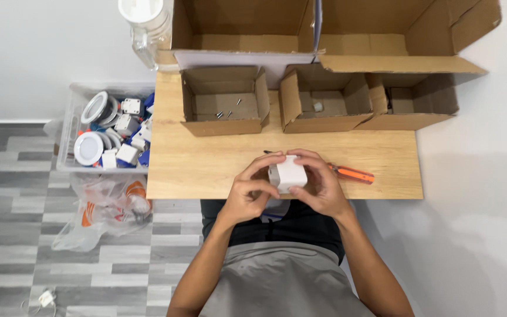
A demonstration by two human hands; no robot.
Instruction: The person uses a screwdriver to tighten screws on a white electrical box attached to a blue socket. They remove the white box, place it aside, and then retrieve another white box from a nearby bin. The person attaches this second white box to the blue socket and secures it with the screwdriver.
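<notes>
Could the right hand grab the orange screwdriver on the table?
Probably yes. The screwdriver lies on the table just beside the right hand, nothing between them. But both hands hold the white box, so it would have to let go first.

three small open brown cardboard boxes (224, 100) (324, 100) (412, 100) stand in a row at the far edge of the table. behind them stand two large open brown cardboard boxes (242, 26) (406, 29). on the floor at left lies a crumpled clear plastic bag (104, 208) with orange parts inside.
</notes>
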